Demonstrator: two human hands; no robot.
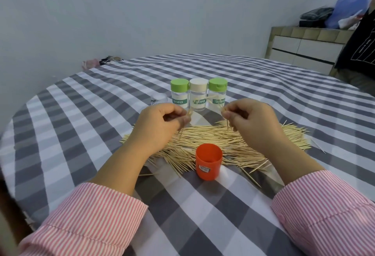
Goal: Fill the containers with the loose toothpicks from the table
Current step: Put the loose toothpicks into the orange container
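A wide pile of loose toothpicks (215,142) lies on the checked tablecloth. An open orange container (208,161) stands upright at the pile's near edge. Behind the pile stand three clear jars in a row: one with a green lid (179,94), one with a white lid (198,97) and another with a green lid (217,93). My left hand (160,125) hovers over the pile's left part and pinches a few toothpicks. My right hand (255,121) is above the pile's right part and pinches a small bunch of toothpicks that point down.
A small clear lidless jar (159,99) stands left of the three jars. The round table (81,113) has a grey and white checked cloth. A person in dark clothes (359,48) stands at the far right by a low cabinet (304,48).
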